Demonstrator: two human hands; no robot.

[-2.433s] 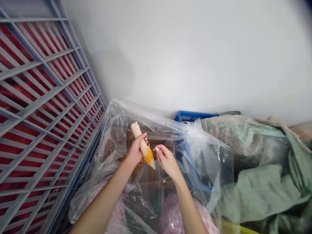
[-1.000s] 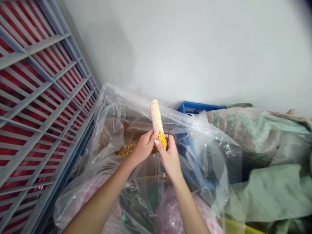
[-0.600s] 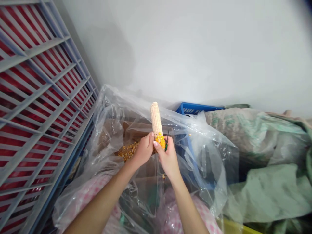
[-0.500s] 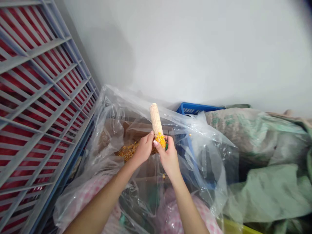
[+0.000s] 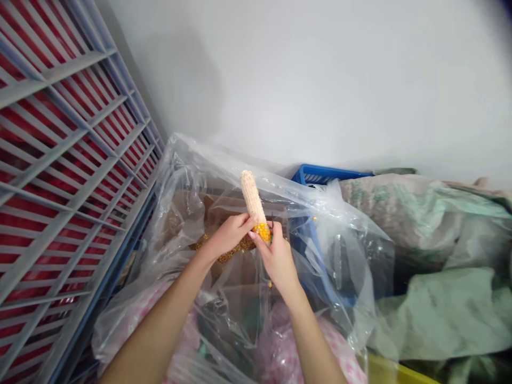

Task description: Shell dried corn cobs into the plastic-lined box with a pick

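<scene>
Pale wall (image 5: pixel 320 80), corncob (image 5: pixel 252 197) slanting, bare end up-left

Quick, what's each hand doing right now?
Left hand: closed on the corn cob.
Right hand: closed on its yellow end, plus something thin and dark.

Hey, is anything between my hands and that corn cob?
Nothing visible at the left hand, which touches the corn cob. At the right hand, a thin dark-and-green object shows between the cob and the curled fingers.

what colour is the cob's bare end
The cob is pale cream there, in the head view.
</scene>
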